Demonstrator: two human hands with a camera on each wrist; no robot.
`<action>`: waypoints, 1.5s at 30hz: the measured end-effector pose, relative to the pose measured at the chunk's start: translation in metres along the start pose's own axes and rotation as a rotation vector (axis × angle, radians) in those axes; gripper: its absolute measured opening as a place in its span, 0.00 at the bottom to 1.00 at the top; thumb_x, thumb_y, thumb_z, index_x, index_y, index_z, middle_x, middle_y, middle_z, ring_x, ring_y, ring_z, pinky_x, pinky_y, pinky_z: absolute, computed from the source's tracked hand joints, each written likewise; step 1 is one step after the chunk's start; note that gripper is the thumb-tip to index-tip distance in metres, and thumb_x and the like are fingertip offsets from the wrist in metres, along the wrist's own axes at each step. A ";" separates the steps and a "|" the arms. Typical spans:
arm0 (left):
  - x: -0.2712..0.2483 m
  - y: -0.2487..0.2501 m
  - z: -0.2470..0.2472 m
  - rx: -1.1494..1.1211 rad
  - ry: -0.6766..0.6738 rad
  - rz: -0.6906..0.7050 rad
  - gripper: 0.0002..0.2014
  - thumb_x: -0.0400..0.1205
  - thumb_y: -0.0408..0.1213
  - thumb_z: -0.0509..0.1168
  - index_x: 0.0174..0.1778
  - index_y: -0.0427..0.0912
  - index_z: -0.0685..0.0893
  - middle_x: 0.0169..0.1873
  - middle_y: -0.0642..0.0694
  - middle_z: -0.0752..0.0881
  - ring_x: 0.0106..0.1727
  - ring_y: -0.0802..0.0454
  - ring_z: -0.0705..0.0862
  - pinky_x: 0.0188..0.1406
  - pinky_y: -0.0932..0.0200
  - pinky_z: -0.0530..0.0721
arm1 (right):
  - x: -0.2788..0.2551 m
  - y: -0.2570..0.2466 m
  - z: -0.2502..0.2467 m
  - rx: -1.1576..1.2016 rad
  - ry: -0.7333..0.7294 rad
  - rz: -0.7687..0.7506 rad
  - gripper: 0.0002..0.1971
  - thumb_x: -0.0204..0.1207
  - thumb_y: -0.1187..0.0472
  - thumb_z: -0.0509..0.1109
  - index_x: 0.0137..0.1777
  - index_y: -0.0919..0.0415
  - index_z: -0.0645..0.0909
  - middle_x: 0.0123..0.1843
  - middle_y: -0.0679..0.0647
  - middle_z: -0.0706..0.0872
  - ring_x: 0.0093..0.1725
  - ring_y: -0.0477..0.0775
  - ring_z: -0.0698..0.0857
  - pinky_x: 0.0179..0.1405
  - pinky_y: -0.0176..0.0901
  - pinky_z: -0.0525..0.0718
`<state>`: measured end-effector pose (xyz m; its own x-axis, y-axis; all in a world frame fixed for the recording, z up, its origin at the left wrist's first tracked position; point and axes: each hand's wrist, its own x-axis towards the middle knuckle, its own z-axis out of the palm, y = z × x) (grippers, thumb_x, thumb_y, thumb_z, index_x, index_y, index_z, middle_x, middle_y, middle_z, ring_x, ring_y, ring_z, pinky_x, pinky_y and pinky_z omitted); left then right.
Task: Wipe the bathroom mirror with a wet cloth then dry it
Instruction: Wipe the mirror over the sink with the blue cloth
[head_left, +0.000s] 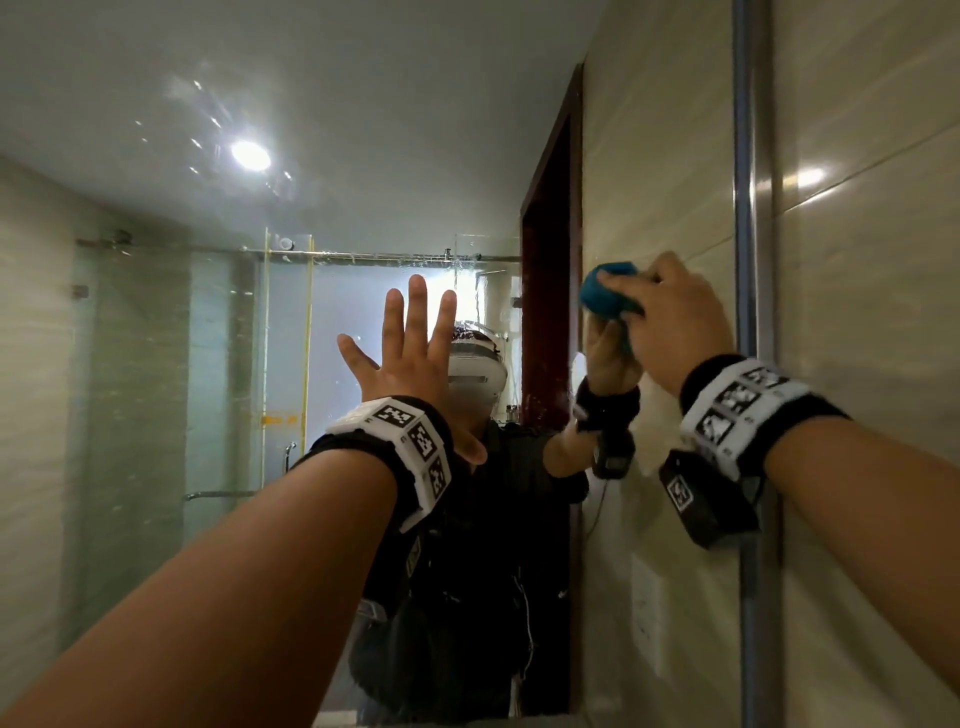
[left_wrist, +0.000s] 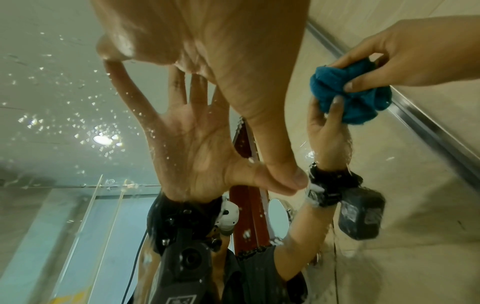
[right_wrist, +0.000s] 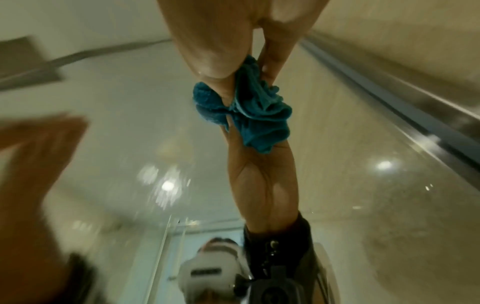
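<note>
While right hand (head_left: 670, 322) clamps bunched blue cloth (head_left: 608, 296) against mirror (head_left: 182, 208) near right edge, left hand (head_left: 410, 353) rests splayed flat on glass. Droplets remain upper left; advise overlapping strokes, firm even pressure.

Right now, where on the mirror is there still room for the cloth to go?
Free glass: the wide stretch left of the left hand, and above both hands. Crowded: the right side, where the right hand presses the blue cloth beside the metal frame.
</note>
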<state>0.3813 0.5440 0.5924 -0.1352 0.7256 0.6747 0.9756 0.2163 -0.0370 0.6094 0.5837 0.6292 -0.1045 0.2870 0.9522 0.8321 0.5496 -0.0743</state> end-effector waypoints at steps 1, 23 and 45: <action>0.000 0.000 0.001 0.000 0.005 0.000 0.81 0.48 0.75 0.74 0.70 0.49 0.14 0.73 0.43 0.16 0.77 0.40 0.22 0.71 0.21 0.42 | 0.006 0.004 -0.003 -0.022 0.032 0.023 0.19 0.81 0.64 0.61 0.71 0.51 0.76 0.54 0.56 0.71 0.57 0.61 0.75 0.58 0.41 0.72; -0.033 0.023 0.021 0.128 -0.004 0.200 0.75 0.56 0.76 0.69 0.71 0.47 0.14 0.73 0.40 0.17 0.76 0.37 0.21 0.74 0.27 0.33 | -0.031 0.020 0.001 -0.028 -0.006 -0.007 0.18 0.82 0.59 0.59 0.72 0.52 0.72 0.57 0.60 0.70 0.55 0.58 0.75 0.60 0.51 0.77; -0.050 0.043 0.054 0.036 -0.030 0.094 0.79 0.52 0.73 0.74 0.60 0.49 0.06 0.70 0.41 0.13 0.75 0.37 0.20 0.74 0.27 0.34 | -0.084 0.027 0.013 0.097 -0.082 0.022 0.14 0.78 0.58 0.64 0.63 0.52 0.77 0.51 0.51 0.69 0.56 0.54 0.76 0.50 0.26 0.76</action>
<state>0.4206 0.5528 0.5173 -0.0488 0.7631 0.6444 0.9776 0.1687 -0.1258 0.6337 0.5845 0.5432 -0.1344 0.3602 0.9231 0.7783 0.6150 -0.1266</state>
